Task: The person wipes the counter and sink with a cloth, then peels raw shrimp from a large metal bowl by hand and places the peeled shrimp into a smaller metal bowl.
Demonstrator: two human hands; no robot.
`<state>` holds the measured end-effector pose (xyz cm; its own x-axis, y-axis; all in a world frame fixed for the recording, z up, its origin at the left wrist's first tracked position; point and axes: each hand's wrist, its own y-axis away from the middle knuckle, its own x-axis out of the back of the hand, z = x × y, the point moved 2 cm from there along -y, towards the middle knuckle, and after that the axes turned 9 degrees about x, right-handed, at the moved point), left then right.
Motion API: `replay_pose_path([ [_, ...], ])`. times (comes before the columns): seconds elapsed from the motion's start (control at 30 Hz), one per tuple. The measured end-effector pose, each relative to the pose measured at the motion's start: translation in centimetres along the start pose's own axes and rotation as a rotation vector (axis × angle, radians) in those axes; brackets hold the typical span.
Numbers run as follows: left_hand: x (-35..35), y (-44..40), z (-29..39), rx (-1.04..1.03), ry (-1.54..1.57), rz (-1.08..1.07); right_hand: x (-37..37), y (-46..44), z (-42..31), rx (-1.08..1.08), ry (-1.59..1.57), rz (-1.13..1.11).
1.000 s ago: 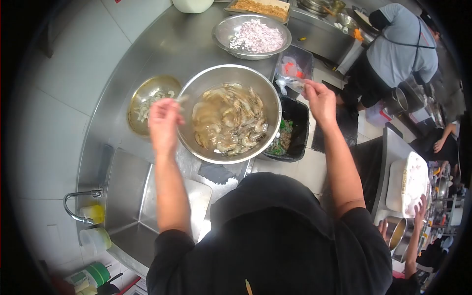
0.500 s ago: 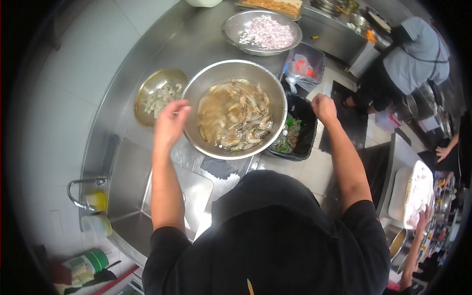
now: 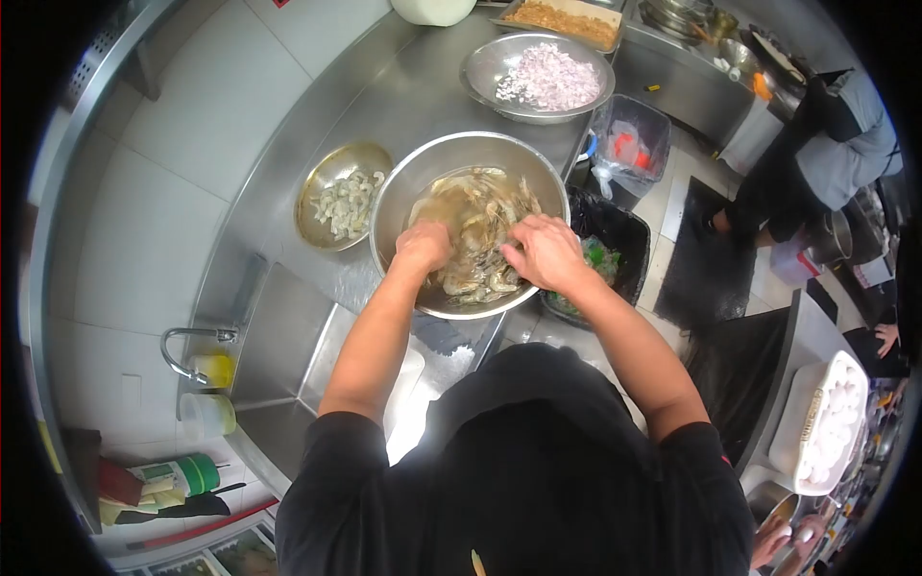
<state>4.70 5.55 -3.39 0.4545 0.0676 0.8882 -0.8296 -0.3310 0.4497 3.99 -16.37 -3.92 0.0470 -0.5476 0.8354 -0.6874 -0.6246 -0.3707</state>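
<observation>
A large steel bowl (image 3: 392, 171) holds murky water and several whole raw shrimp (image 3: 477, 213). My left hand (image 3: 425, 244) dips into the water at the bowl's left side, and its fingertips are hidden under the surface. On the right side, my right hand (image 3: 547, 252) reaches over the rim with thumb and fingers apart, right at the shrimp. Left of the big bowl stands a smaller metal bowl (image 3: 313, 223) with peeled shrimp (image 3: 347, 204) in it.
A colander-like bowl (image 3: 480, 91) of chopped onion stands at the back. Bins (image 3: 629, 278) line the counter's right edge. At left are a sink (image 3: 279, 331) and tap (image 3: 173, 346). Other people work at right, near a white tub (image 3: 789, 437).
Both hands have come inward from outside the large bowl. The left now reaches into the water and the right onto the shrimp. The camera view has shifted slightly.
</observation>
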Motion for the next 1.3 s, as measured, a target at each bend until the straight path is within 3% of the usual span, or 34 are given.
replay_pose_path([
  [0.1, -1.3, -1.2, -0.6, -0.155, -0.052, -0.018, 0.2, -0.1, 0.1, -0.024, -0.052, -0.020],
  [0.2, -1.7, -0.9, -0.9, -0.216, -0.031, 0.097, 0.6, -0.3, 0.1, -0.023, -0.067, -0.065],
  [0.33, 1.2, 1.7, -0.4, -0.231, 0.270, 0.160, 1.2, -0.8, 0.1, -0.070, -0.130, -0.131],
  [0.5, 3.0, 4.9, 2.8, -0.342, 0.640, 0.135, 0.8, -0.9, 1.0, -0.060, -0.300, 0.044],
  [0.6, 2.8, 5.4, 4.5, -0.384, 0.754, 0.043, 0.7, -0.9, 1.5, -0.043, -0.361, 0.180],
  [0.7, 1.6, 4.8, 5.3, -0.321, 0.927, -0.087, 1.1, -0.9, 2.1, -0.046, -0.459, 0.162],
  [0.83, -0.3, 3.8, 5.1, -0.267, 1.316, -0.222, 0.3, -1.1, 2.8, -0.033, -0.429, 0.224],
  [1.0, -0.6, 3.6, 5.0, -0.313, 1.173, -0.100, -0.7, -0.7, 2.6, 0.111, -0.334, 0.280],
  [1.2, -0.3, 3.4, 5.2, -0.507, 1.052, -0.048, 0.1, -0.5, 1.0, -0.055, -0.241, 0.108],
  [1.3, -0.6, 3.7, 4.6, -0.571, 1.018, -0.003, 0.1, -0.6, 0.5, -0.079, -0.290, 0.141],
])
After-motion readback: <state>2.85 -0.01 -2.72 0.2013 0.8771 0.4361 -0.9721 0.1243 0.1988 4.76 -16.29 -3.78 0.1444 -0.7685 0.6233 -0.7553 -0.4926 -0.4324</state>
